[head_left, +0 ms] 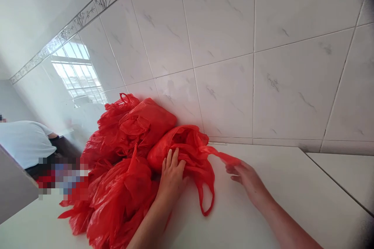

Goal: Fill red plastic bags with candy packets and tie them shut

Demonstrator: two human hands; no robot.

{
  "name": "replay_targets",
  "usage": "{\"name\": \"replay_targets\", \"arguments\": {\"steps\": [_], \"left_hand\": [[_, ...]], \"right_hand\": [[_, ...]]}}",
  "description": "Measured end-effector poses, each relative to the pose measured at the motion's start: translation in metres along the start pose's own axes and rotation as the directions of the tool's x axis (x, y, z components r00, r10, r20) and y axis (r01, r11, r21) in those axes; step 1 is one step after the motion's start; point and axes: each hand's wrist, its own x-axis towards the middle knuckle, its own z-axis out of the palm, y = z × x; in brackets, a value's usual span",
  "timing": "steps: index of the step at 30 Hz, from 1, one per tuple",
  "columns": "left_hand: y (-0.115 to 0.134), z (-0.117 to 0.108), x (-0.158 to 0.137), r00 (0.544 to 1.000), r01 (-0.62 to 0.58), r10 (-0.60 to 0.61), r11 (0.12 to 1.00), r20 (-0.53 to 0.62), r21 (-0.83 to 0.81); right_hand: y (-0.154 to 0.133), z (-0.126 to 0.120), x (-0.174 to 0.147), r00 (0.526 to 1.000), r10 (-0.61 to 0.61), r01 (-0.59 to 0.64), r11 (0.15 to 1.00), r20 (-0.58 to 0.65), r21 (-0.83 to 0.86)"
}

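Observation:
A red plastic bag [191, 140] lies on the white tabletop [233, 218], its mouth partly spread. My left hand [172, 173] rests on its near side with the fingers apart, pressing on the plastic. Out to the right, my right hand [245, 181] grips one handle of this bag and holds it stretched away from the body. The other handle loop hangs loose toward me on the table. What lies inside the bag is hidden.
Several more filled red bags [119, 194] are heaped to the left, reaching the tiled wall [222, 66]. A person in a light shirt [26, 142] bends over at the far left. A seam [336, 179] crosses the surface at right.

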Motion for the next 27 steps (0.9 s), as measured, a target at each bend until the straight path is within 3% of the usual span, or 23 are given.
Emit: {"name": "replay_targets", "arguments": {"steps": [4,9,12,15,18,21,23,25,27], "left_hand": [[-0.004,-0.001,0.003,1.000,0.001,-0.001,1.000,-0.001,0.028],[-0.003,-0.009,0.010,0.999,-0.046,0.046,0.999,-0.006,0.005],[0.009,-0.021,0.009,0.987,-0.159,0.158,0.986,-0.034,-0.058],[0.032,-0.034,0.001,0.947,-0.317,0.307,0.939,-0.092,-0.132],[0.057,-0.044,-0.012,0.895,-0.446,0.433,0.870,-0.107,-0.210],[0.077,-0.045,-0.023,0.850,-0.526,0.512,0.812,-0.123,-0.253],[0.084,-0.041,-0.028,0.831,-0.556,0.544,0.793,-0.121,-0.248],[0.086,-0.036,-0.032,0.817,-0.576,0.564,0.786,-0.122,-0.226],[0.084,-0.031,-0.034,0.808,-0.589,0.576,0.784,-0.124,-0.198]], "right_hand": [[-0.002,-0.056,-0.006,0.962,0.099,-0.052,0.981,-0.253,0.185],[-0.010,-0.121,-0.025,0.904,0.080,0.025,0.971,-0.421,0.239],[-0.011,-0.152,-0.038,0.867,0.091,0.033,0.971,-0.489,0.239],[-0.019,-0.169,-0.048,0.814,0.085,0.051,0.975,-0.574,0.217],[-0.040,-0.163,-0.060,0.708,-0.021,0.096,0.993,-0.706,0.066],[-0.070,-0.132,-0.080,0.539,-0.356,0.193,0.934,-0.763,-0.299],[-0.087,-0.106,-0.096,0.434,-0.642,0.278,0.763,-0.633,-0.583],[-0.096,-0.085,-0.109,0.420,-0.808,0.300,0.554,-0.415,-0.776],[-0.098,-0.071,-0.118,0.431,-0.877,0.323,0.371,-0.214,-0.871]]}}
